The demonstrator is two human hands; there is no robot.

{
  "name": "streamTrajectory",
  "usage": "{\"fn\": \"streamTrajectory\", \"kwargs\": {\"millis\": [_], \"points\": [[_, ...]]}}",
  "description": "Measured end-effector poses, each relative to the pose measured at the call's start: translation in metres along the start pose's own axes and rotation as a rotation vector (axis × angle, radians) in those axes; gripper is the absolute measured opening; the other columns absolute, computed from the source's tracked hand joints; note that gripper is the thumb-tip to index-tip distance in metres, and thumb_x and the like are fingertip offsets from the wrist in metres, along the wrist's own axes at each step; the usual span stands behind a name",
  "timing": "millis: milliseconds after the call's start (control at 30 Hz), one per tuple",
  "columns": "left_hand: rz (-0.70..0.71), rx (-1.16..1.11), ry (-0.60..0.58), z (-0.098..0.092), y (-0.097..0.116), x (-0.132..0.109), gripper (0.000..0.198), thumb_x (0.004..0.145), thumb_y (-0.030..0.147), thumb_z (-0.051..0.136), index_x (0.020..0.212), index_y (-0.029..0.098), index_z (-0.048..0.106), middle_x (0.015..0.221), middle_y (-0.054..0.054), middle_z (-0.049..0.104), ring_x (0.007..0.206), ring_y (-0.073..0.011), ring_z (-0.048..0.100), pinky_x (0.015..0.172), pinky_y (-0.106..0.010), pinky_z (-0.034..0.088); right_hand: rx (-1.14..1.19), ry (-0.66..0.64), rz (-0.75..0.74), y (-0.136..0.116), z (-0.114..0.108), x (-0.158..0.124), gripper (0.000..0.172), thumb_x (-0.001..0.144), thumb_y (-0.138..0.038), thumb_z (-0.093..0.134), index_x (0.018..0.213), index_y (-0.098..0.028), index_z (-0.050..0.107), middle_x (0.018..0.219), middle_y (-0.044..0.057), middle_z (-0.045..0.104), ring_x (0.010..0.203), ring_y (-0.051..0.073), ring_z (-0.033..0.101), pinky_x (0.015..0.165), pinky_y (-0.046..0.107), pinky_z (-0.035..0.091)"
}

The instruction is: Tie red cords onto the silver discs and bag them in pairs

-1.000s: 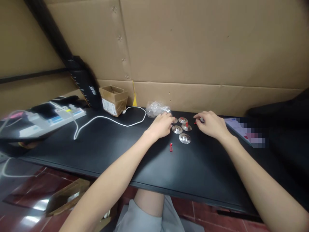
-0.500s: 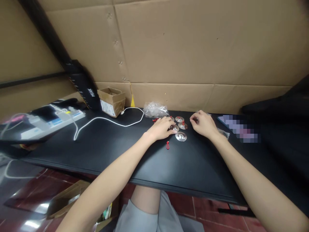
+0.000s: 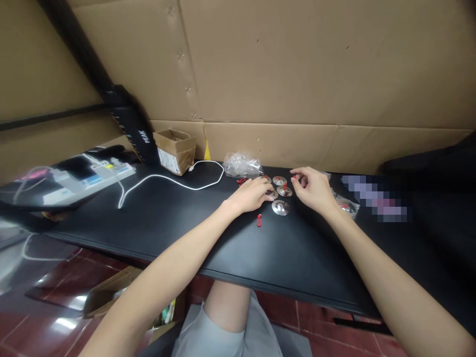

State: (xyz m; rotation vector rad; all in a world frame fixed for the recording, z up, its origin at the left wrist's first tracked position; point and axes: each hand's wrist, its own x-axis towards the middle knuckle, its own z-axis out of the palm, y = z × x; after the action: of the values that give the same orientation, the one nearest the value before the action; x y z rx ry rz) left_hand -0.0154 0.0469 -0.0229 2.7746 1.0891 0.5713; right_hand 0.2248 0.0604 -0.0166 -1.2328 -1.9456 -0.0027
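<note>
My left hand (image 3: 251, 194) is closed on the edge of a shiny finger cymbal (image 3: 274, 194), which its fingers partly cover. Over the table to the right, my right hand (image 3: 310, 187) pinches a small red cord (image 3: 294, 176) between thumb and fingertips. Between the hands lie more domed metal cymbals: one with red cord (image 3: 279, 181) at the back, another with a red loop (image 3: 284, 191), and a bare one (image 3: 280, 208) nearest me. A loose red loop (image 3: 259, 220) lies in front of my left hand, and another red cord (image 3: 241, 181) lies behind it.
A crumpled clear plastic bag (image 3: 242, 164) sits behind the cymbals. A bagged cymbal (image 3: 347, 207) is beside my right wrist. Further left are a white cable (image 3: 174, 183), an open cardboard box (image 3: 176, 151) and a power strip (image 3: 89, 186). A cardboard wall (image 3: 297, 74) closes off the back.
My right hand has lifted slightly and a red cord now shows at its fingertips. The left hand's fingers have drawn in around the cymbal. The view has shifted slightly.
</note>
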Motion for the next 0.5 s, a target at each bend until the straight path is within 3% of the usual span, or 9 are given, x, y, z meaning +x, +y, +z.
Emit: {"fn": "streamTrajectory", "kwargs": {"millis": [100, 500], "points": [[0.006, 0.000, 0.020, -0.0001, 0.0010, 0.0002, 0.025, 0.103, 0.028, 0.059, 0.124, 0.019, 0.068, 0.122, -0.010, 0.067, 0.118, -0.0271, 0.061, 0.097, -0.039, 0.048, -0.014, 0.018, -0.035, -0.0030, -0.0006, 0.0003, 0.014, 0.088, -0.025, 0.064, 0.094, -0.021, 0.076, 0.081, 0.006, 0.071, 0.061, 0.019, 0.060, 0.067, 0.037, 0.050], [-0.019, 0.030, -0.015, -0.0018, 0.0040, -0.0010, 0.028, 0.104, 0.030, 0.057, 0.127, 0.019, 0.067, 0.126, -0.011, 0.065, 0.117, -0.0277, 0.059, 0.100, -0.042, 0.047, 0.043, 0.025, 0.095, -0.0034, -0.0070, -0.0003, 0.001, 0.081, -0.020, 0.069, 0.081, -0.021, 0.070, 0.069, 0.003, 0.072, 0.057, 0.018, 0.065, 0.061, 0.032, 0.051]]}}
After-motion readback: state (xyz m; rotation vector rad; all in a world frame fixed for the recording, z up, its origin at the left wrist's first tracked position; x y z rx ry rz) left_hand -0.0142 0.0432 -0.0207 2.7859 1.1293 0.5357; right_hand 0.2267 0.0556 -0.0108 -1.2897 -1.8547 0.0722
